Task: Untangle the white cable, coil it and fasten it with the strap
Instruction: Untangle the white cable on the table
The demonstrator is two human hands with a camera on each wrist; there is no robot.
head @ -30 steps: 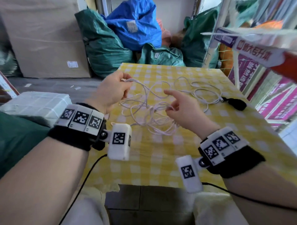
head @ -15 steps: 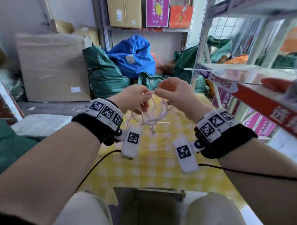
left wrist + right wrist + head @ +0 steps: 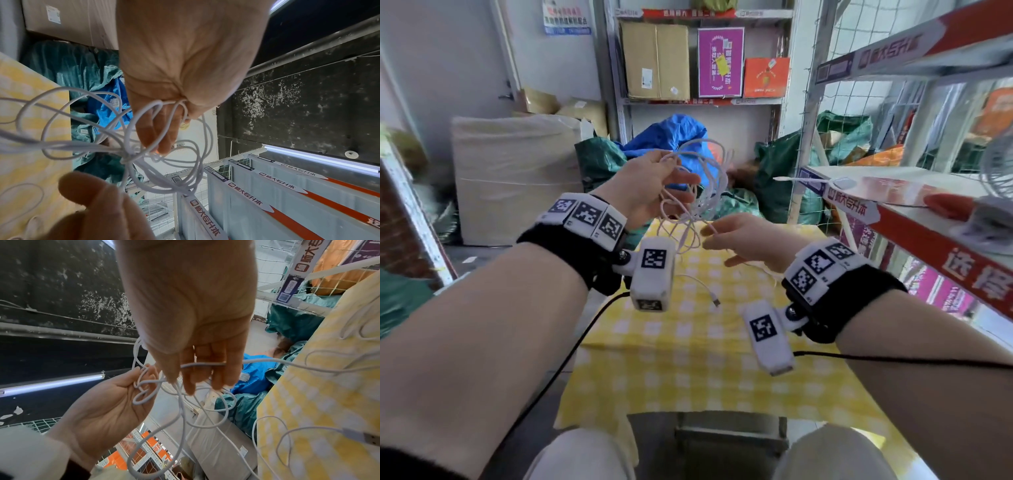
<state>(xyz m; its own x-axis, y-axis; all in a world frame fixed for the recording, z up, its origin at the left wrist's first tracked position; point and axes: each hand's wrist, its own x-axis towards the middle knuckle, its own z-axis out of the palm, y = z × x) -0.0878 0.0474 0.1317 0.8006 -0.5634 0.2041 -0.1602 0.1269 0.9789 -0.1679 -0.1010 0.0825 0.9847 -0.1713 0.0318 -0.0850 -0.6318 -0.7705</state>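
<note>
The white cable [image 3: 717, 161] hangs as a tangled bunch in the air above the yellow checked table [image 3: 688, 359]. My left hand [image 3: 678, 185] holds it up, thumb pinching several loops [image 3: 174, 104] against the fingers. A knot [image 3: 127, 155] sits just below that grip. Lower and to the right, my right hand [image 3: 709, 234] pinches a single strand [image 3: 203, 364] that leads out of the bunch. A free end with a USB plug [image 3: 717, 302] dangles near the cloth [image 3: 329, 386]. The strap is not visible in any view.
A metal shelf [image 3: 893, 195] with red and white labels juts in close on the right at hand height. Green and blue sacks [image 3: 671, 133] and a large wrapped box [image 3: 517, 178] stand behind the table. My knees are at the table's near edge.
The cable has been lifted off the table. The hands, close together half a second ago, have parted: left hand higher with the bunch, right hand lower with one strand.
</note>
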